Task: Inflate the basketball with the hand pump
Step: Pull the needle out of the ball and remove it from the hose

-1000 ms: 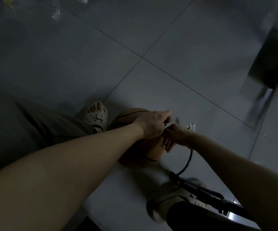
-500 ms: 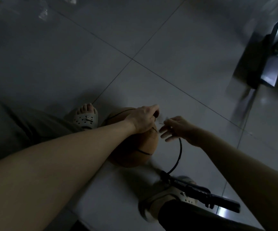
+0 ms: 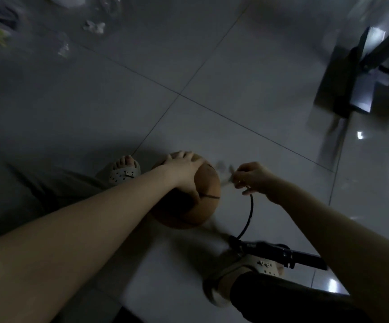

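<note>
Two hands, together on the basketball [image 3: 204, 206] a second ago, are now apart: left hand [image 3: 184, 166] flat on it, right hand [image 3: 254, 178] pinching the hose [image 3: 250, 210] end just beside, so the pump [image 3: 282, 254] seems not connected.

orange basketball [image 3: 208, 197], black hose [image 3: 249, 215], cream sandals [image 3: 123, 172]

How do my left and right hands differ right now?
The left hand lies spread on top of the basketball; the right hand hovers beside it, not touching. The left hand grips nothing, while the right hand's curled fingers pinch the end of the black hose. Both are bare.
</note>
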A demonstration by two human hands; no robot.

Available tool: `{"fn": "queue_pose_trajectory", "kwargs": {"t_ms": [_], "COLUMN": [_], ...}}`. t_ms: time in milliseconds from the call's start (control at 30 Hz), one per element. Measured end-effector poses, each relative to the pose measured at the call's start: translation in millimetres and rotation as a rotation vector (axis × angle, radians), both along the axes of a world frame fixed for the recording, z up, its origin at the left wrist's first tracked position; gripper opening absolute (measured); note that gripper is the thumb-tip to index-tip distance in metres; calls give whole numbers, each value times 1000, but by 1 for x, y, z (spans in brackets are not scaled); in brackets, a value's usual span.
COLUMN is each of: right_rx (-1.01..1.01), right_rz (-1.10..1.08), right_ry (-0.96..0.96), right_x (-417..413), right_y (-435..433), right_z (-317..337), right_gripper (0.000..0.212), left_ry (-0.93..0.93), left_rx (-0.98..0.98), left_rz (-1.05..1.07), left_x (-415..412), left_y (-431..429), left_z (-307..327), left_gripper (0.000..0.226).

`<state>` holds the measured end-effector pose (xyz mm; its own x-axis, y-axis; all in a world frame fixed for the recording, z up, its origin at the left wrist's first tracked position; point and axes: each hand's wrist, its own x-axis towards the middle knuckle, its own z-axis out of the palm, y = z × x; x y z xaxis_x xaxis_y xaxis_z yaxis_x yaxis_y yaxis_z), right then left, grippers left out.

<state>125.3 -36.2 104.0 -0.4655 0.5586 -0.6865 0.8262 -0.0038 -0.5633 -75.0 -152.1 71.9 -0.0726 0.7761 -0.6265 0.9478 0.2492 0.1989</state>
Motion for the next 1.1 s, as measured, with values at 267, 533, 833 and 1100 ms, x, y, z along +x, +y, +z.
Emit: {"fn": "queue_pose_trajectory", "kwargs": {"t_ms": [267, 533, 833, 1100], "right_rx": [71, 284, 619, 114], "right_rz": [2, 80, -113, -544], "right_ry": [-124, -165, 71, 388], "right_x": [63, 90, 113, 135], "right_y": [7, 10, 19, 30], "right_z": [24, 41, 52, 87], "right_gripper": [20, 16, 18, 15], "left_ry": [112, -17, -451, -845], "left_rx": [227, 299, -155, -295], "left_rz": [-97, 22, 609, 920], "left_x": [31, 96, 191, 204], "left_y": [14, 52, 95, 91], "left_z": [5, 22, -50, -54], "left_gripper": [88, 48, 77, 9]}}
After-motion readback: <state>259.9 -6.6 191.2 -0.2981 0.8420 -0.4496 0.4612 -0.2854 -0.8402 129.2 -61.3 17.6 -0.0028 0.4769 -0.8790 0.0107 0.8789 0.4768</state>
